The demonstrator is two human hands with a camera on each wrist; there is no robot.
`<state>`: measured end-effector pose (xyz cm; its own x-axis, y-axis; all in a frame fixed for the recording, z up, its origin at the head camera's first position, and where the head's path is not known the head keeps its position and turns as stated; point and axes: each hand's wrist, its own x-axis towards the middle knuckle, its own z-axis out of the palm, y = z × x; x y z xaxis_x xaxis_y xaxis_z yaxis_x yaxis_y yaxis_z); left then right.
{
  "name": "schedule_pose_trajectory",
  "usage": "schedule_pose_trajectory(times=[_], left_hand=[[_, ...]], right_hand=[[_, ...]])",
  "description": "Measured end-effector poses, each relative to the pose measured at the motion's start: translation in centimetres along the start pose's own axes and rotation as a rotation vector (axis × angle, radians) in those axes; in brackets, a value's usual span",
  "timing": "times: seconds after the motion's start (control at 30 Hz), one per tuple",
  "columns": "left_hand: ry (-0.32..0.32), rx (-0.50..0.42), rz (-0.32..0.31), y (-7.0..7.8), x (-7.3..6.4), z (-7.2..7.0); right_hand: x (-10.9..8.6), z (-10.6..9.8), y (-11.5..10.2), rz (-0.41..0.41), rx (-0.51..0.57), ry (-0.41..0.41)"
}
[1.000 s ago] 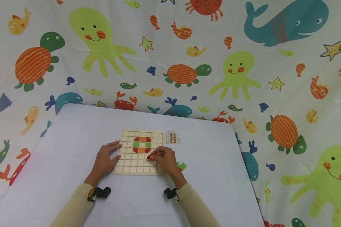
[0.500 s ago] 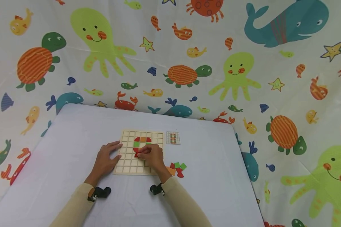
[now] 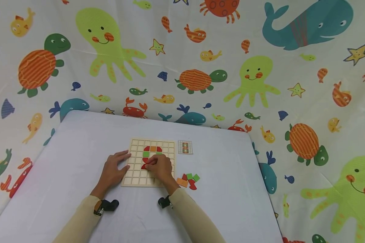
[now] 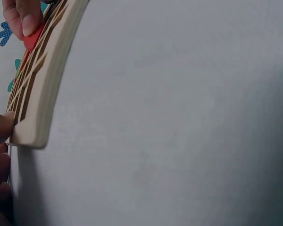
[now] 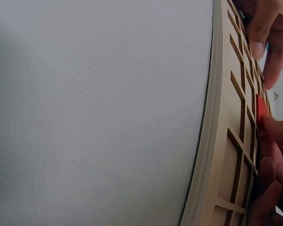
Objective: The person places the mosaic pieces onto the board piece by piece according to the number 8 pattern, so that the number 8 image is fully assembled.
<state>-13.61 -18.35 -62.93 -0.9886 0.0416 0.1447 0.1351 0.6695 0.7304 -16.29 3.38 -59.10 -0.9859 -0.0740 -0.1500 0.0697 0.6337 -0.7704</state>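
A pale wooden grid board [image 3: 130,181] lies on the table. My right hand [image 3: 162,168] pinches a red tile with a rounded side [image 3: 143,166] between thumb and fingertips, just below the set-in pieces. The left wrist view shows this red tile [image 4: 33,40] close to the grid's ridges. Green squares [image 3: 146,154], an orange piece [image 3: 153,149] and red rounded corners sit in the upper cells, partly covered by my right hand. My left hand [image 3: 111,170] rests against the board's left edge, its thumb and fingers spread and touching the rim.
Right of the board lie loose tiles: orange [image 3: 182,182], red [image 3: 193,186] and green [image 3: 196,177]. A small pattern card [image 3: 185,147] lies by the board's upper right corner. Behind the white-covered table [image 3: 231,202] hangs a sea-animal print curtain [image 3: 170,50].
My right hand has moved left across the board with the red tile, from the right side to the left-centre cells, uncovering the loose tiles. My left hand has stayed in place.
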Motion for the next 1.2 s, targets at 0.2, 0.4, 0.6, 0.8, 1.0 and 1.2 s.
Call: schedule_pose_trajectory(times=[0.2,0.4,0.6,0.8,1.0,1.2], left_hand=[[-0.003,-0.005,-0.012,0.0,-0.1,0.0],[0.010,-0.001,-0.003,-0.1,-0.1,0.2],[0.009,-0.006,-0.005,-0.2,0.1,0.2],[0.012,-0.006,-0.001,-0.2,0.0,0.0],[0.018,-0.005,0.003,-0.1,-0.1,0.1],[0.013,-0.009,-0.004,-0.2,0.0,0.2]], right_hand=[[0.1,0.3,0.1,-0.011,-0.054,0.005],[0.0,-0.1,0.6,-0.026,0.014,-0.017],[0.4,-1.0,1.3,-0.058,0.070,0.011],[0.6,-0.8,1.5,-0.041,0.023,-0.007],[-0.1,-1.3,1.9,-0.072,0.063,0.010],[-1.3,-4.2,3.7,-0.089,0.110,0.055]])
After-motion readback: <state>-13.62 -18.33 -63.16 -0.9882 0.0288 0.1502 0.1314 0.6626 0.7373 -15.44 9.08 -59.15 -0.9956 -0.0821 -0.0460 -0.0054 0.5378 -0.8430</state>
